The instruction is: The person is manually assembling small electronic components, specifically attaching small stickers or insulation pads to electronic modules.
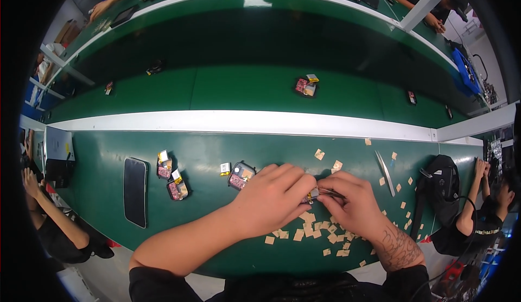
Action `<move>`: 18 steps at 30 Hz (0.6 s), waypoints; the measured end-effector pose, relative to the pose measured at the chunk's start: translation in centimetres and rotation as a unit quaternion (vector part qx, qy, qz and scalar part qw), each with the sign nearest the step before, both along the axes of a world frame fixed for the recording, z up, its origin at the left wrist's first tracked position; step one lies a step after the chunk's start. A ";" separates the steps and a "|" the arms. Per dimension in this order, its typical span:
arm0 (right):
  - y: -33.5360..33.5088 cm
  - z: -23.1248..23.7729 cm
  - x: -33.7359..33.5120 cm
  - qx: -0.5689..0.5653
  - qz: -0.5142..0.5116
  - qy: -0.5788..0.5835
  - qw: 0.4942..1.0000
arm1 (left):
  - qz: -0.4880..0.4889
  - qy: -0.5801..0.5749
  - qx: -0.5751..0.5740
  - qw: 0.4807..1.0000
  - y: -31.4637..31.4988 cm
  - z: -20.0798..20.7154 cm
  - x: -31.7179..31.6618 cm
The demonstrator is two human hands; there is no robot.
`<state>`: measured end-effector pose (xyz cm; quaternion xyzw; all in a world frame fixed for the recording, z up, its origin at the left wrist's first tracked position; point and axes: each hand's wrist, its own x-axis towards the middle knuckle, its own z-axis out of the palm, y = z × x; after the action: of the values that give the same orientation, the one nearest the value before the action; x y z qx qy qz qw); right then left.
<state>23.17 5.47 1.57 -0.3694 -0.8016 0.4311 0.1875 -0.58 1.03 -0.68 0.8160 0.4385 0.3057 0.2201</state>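
Observation:
My left hand point(274, 196) is closed around a small electronic device point(312, 194), mostly hidden by the fingers; a grey and yellow part of it shows. Against it, my right hand point(350, 199) pinches a thin dark pointed tool point(331, 193) that looks like tweezers. Just left of my left hand lies an opened device housing point(240, 175) with a pink board, and beside it a small silver battery point(225, 168) with a yellow end. Many small beige square pads point(308, 217) are scattered below and around my right hand.
Farther left are a black smartphone point(135, 192) and two opened devices point(177, 188) with batteries. Silver tweezers point(385, 173) and a black bag point(440, 180) lie to the right. A white rail point(233, 120) crosses behind; an upper green belt carries more devices point(306, 86). Other people sit at both sides.

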 end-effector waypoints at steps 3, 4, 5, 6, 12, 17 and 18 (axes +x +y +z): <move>-0.2 -0.1 -0.1 0.003 -0.006 -0.002 1.000 | 0.002 -0.004 0.000 1.000 -0.2 -0.1 0.1; -0.3 -0.2 -0.1 0.001 -0.007 0.002 1.000 | 0.005 -0.007 -0.008 1.000 -0.2 0.0 0.1; -0.4 -0.2 -0.1 0.000 -0.009 0.005 1.000 | 0.009 -0.010 -0.016 1.000 -0.3 0.0 0.2; -0.5 -0.2 -0.1 0.000 -0.009 0.006 1.000 | 0.008 -0.010 -0.015 1.000 -0.2 0.1 0.2; -0.8 -0.1 -0.4 0.017 -0.029 0.002 0.999 | 0.024 -0.011 -0.025 0.999 -0.4 0.1 0.5; -0.7 0.6 -1.2 0.049 -0.032 -0.033 0.998 | 0.035 -0.020 -0.023 0.999 -0.6 0.2 0.6; -0.7 0.6 -1.3 0.052 -0.032 -0.033 0.998 | 0.035 -0.021 -0.020 0.999 -0.6 0.2 0.6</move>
<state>21.88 4.74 2.17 -0.3989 -0.8163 0.3703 0.1933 0.05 0.42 -0.49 0.7891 0.4680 0.3211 0.2350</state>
